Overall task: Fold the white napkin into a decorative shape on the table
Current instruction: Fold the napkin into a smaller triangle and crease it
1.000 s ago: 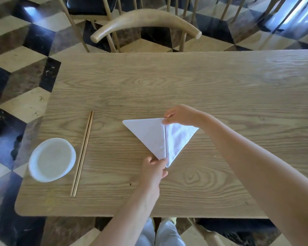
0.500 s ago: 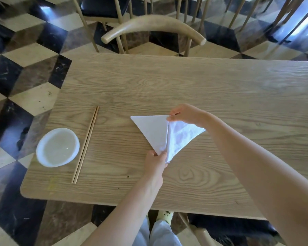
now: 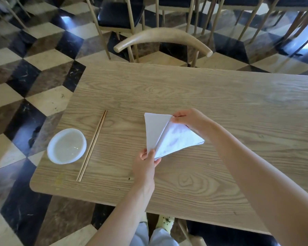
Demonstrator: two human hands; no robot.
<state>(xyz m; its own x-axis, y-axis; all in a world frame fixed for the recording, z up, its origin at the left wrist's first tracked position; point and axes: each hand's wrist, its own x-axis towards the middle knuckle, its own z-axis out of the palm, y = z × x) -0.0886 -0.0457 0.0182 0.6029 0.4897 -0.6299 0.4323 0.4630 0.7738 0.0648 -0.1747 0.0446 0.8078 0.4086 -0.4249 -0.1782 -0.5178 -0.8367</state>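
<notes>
Wooden table (image 3: 220, 107), white napkin (image 3: 174, 139) pinched between both hands' fingers (image 3: 150, 155)

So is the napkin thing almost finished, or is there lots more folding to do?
Partway, I'd guess. Done: the white napkin is already folded into a triangle with a crease down its middle. In hand: the left hand pinches the near tip, the right hand pinches the far end of the crease, and the left flap is lifted off the table. Left: it isn't a fancy shape yet, so more folds probably follow.
</notes>
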